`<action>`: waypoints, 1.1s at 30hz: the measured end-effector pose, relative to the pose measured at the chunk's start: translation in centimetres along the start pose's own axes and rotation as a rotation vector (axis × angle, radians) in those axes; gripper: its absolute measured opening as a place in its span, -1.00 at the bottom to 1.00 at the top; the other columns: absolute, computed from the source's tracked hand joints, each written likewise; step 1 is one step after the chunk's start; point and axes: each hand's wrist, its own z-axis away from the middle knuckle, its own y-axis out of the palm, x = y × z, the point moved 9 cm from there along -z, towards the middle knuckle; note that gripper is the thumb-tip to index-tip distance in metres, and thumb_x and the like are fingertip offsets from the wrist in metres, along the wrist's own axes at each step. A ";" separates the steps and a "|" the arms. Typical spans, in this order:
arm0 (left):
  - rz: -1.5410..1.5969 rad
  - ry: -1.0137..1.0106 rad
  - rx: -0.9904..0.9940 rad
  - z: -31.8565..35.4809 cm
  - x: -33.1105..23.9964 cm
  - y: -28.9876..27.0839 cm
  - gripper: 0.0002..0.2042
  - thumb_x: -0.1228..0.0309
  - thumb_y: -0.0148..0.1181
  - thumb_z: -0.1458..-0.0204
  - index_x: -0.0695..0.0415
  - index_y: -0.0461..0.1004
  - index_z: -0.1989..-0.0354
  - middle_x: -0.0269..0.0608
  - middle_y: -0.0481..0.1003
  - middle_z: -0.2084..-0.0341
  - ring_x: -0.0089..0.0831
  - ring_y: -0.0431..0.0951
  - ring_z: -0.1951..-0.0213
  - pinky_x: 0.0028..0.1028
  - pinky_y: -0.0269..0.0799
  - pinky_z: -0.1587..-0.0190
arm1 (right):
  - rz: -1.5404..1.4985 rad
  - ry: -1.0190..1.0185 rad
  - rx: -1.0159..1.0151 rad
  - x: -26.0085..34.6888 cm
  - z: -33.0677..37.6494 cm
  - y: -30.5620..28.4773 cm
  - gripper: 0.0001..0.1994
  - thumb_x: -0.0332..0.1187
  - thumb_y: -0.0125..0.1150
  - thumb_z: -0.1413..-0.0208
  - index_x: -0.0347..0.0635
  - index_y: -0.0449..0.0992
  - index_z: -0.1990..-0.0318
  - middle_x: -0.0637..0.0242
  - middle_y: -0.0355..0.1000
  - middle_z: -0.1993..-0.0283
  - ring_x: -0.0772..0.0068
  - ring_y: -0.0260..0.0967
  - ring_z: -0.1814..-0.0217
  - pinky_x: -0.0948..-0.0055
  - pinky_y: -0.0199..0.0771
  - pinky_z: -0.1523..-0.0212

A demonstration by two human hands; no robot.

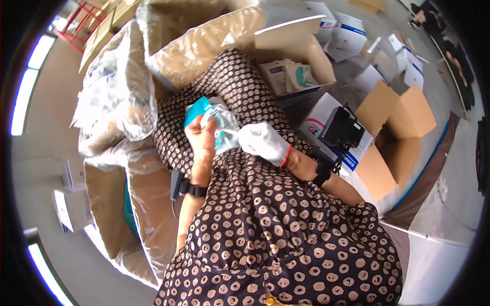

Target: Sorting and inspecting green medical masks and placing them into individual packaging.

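Observation:
Above my lap, a clear plastic bag (227,121) with teal and white parts is held between both hands. My bare left hand (200,137) is closed on its left side, where a teal piece (196,109) stands up past the fingers. On the other side my right hand (262,140), in a white knit glove, pinches the bag's right edge. What the bag contains is partly hidden by the crinkled, shiny plastic. The patterned dark cloth (245,86) over my legs lies right beneath it.
An open carton (306,95) with white and teal packets stands ahead to the right. Beside it are a white box (326,115), a black device (343,127) and an open brown carton (395,148). Plastic-lined cartons (204,48) stand ahead and left, one with bagged goods (115,102).

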 end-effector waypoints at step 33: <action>0.407 -0.157 0.061 0.6 -6.6 -5.7 -0.68 0.45 0.17 -0.10 -0.02 0.23 0.66 -0.60 0.05 0.76 -0.73 -0.05 0.71 -0.58 -0.15 0.63 | 1.508 -0.498 0.102 -3.0 -13.0 7.5 -0.50 -0.29 0.22 0.06 -0.02 0.40 -0.12 0.27 0.23 -0.26 0.14 -0.10 -0.46 -0.13 -0.22 -0.39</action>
